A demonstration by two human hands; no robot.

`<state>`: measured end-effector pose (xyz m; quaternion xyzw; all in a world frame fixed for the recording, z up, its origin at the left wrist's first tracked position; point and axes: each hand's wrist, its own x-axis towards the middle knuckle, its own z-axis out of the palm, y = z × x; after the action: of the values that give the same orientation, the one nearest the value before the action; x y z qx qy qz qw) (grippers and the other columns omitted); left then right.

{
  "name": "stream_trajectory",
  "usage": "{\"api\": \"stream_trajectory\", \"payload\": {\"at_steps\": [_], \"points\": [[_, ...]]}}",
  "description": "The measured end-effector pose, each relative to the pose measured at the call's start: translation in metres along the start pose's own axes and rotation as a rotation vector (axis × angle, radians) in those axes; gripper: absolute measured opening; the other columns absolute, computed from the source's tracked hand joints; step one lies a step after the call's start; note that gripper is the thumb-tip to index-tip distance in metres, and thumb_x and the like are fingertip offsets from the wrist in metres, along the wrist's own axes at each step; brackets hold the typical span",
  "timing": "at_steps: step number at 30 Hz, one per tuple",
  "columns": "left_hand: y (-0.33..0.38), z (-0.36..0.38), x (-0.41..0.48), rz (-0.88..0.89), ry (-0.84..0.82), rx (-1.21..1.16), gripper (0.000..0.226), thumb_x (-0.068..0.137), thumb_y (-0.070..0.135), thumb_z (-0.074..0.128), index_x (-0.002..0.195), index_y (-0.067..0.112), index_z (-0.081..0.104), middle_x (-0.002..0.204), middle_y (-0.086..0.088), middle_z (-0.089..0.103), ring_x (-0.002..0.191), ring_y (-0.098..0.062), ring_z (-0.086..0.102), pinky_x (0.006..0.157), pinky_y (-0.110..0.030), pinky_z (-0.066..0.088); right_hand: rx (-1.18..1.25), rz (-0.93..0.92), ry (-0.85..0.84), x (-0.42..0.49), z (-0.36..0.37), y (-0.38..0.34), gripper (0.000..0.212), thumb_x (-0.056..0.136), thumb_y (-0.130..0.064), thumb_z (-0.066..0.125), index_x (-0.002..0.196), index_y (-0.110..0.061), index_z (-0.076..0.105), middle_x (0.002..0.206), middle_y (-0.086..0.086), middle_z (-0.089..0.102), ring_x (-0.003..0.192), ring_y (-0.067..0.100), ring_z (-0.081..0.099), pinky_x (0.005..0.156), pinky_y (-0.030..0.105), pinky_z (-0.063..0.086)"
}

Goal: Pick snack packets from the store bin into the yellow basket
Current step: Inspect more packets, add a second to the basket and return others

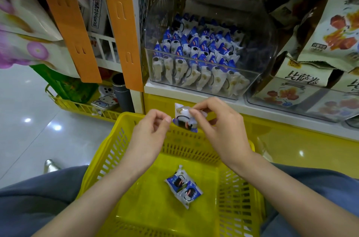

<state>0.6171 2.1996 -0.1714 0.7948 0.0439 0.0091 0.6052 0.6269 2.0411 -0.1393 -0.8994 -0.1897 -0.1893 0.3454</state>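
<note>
Right now the right hand (219, 126) pinches a snack packet (184, 120) in curled fingers (196, 111) above the far rim of the yellow basket (194, 147), the left hand (153, 132) curled just beside it with contact unclear, so an early release there could, I judge, drop it outside.

Head view, close, down over basket (108, 151), facing bin (260, 42).

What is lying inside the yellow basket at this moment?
Two snack packets lie touching on the floor of the yellow basket. A third packet, held by the right hand, is above the far rim, not inside. The forearms hide parts of it.
</note>
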Motion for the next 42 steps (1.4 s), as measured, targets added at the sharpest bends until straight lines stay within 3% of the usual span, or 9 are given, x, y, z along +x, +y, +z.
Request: {"api": "stream_trajectory", "payload": {"at_steps": [4,10,13,17,20,28,34,39,42], "points": [[0.008,-0.002,0.003,-0.359,-0.201,-0.359,0.044,0.094,0.046,0.03,0.091,0.018,0.064,0.072,0.004,0.072,0.065,-0.013,0.064,0.053,-0.018,0.047,0.044,-0.123,-0.069,-0.005,0.0,0.003,0.016,0.088,-0.026,0.059,0.086,-0.012,0.064,0.088,-0.003,0.062,0.083,0.012,0.058,0.069,0.03,0.049],[0.007,-0.004,0.002,-0.273,-0.092,-0.521,0.029,0.087,0.021,0.058,0.114,0.011,0.06,0.095,-0.003,0.073,0.083,-0.011,0.068,0.073,-0.026,0.051,-0.183,-0.392,-0.238,-0.015,0.006,0.003,0.02,0.089,-0.027,0.054,0.092,-0.01,0.065,0.097,0.002,0.063,0.092,0.017,0.054,0.066,0.031,0.049],[0.008,-0.002,0.003,-0.207,-0.054,-0.468,0.027,0.09,0.017,0.054,0.117,0.013,0.059,0.097,-0.003,0.073,0.086,-0.012,0.067,0.081,-0.03,0.051,0.127,0.051,-0.224,-0.017,0.009,-0.006,0.023,0.09,-0.033,0.052,0.109,-0.022,0.051,0.098,-0.007,0.057,0.091,0.004,0.053,0.077,0.022,0.046],[0.01,0.0,0.0,-0.167,-0.125,-0.456,0.022,0.091,0.021,0.052,0.111,0.02,0.062,0.096,0.0,0.073,0.089,-0.012,0.068,0.078,-0.025,0.054,0.629,0.607,-0.33,-0.003,0.01,-0.004,0.017,0.095,-0.028,0.046,0.108,-0.02,0.051,0.098,-0.002,0.063,0.078,0.001,0.061,0.066,0.017,0.051],[0.007,0.004,-0.001,-0.068,-0.105,-0.288,0.023,0.092,0.022,0.051,0.114,0.022,0.058,0.1,0.001,0.069,0.087,-0.008,0.065,0.073,-0.018,0.052,0.853,0.713,-0.419,0.002,0.005,0.0,0.025,0.096,-0.025,0.046,0.111,-0.011,0.06,0.101,0.006,0.069,0.08,0.008,0.066,0.064,0.018,0.052],[0.005,0.008,-0.009,0.172,-0.028,0.079,0.031,0.077,0.036,0.066,0.099,0.045,0.046,0.1,0.022,0.059,0.087,0.006,0.055,0.068,-0.01,0.046,0.836,0.736,-0.308,-0.001,0.011,0.0,0.016,0.089,-0.025,0.057,0.095,-0.011,0.052,0.082,0.0,0.071,0.069,0.004,0.067,0.058,0.019,0.054],[0.0,0.007,-0.009,0.211,-0.081,0.152,0.027,0.089,0.016,0.055,0.112,0.03,0.054,0.089,0.028,0.058,0.084,0.019,0.056,0.066,0.002,0.039,0.781,0.655,-0.271,-0.003,0.016,0.002,0.018,0.084,-0.016,0.063,0.092,-0.014,0.047,0.092,0.008,0.068,0.075,0.01,0.064,0.072,0.023,0.053],[-0.003,0.005,-0.009,0.299,-0.073,0.409,0.032,0.094,0.02,0.04,0.122,0.016,0.054,0.082,0.011,0.057,0.068,-0.002,0.055,0.059,-0.012,0.039,0.623,0.541,-0.313,-0.01,0.023,0.004,0.031,0.08,-0.026,0.068,0.101,-0.035,0.048,0.096,-0.001,0.068,0.084,0.016,0.067,0.08,0.04,0.056],[-0.003,0.001,-0.01,0.318,-0.062,0.53,0.03,0.097,0.028,0.036,0.117,0.017,0.054,0.083,-0.002,0.064,0.071,-0.017,0.059,0.062,-0.035,0.047,0.564,0.479,-0.332,-0.013,0.026,0.004,0.026,0.081,-0.031,0.067,0.1,-0.037,0.05,0.098,-0.006,0.067,0.085,0.008,0.066,0.079,0.04,0.056]]}}
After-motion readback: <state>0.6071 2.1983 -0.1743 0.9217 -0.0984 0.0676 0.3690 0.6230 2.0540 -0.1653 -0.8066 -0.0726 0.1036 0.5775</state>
